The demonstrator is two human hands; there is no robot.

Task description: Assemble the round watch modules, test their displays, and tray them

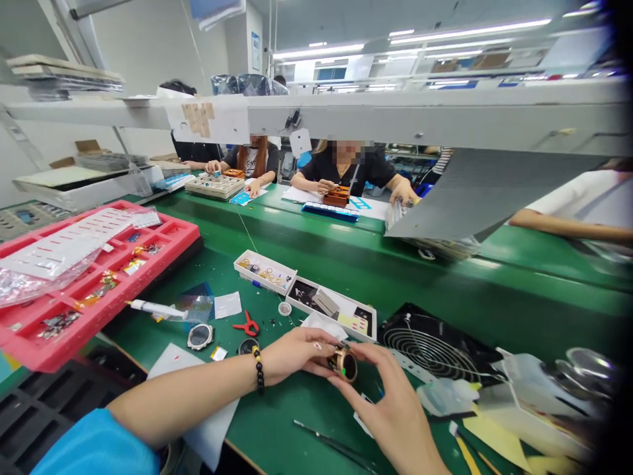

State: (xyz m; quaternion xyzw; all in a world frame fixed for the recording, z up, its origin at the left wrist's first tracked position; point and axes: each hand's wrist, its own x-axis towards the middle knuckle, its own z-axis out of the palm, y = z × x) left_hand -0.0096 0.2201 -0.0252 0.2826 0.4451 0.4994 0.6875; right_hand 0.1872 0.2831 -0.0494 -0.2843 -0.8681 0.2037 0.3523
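Head view: fingers of left hand (297, 356) and right hand (388, 402) clamp a gold-rimmed watch case (345, 365), partly hidden.

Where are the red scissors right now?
In the head view, the red-handled scissors lie on the green work mat, just right of the round watch case and just above the black beaded bracelet on the person's left arm.

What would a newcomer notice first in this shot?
The bright pink compartment tray jumps out at the left of the green workbench. At bottom centre, the left hand and right hand grip a round gold-rimmed watch case. To their right sits a black fan with a wire grille.
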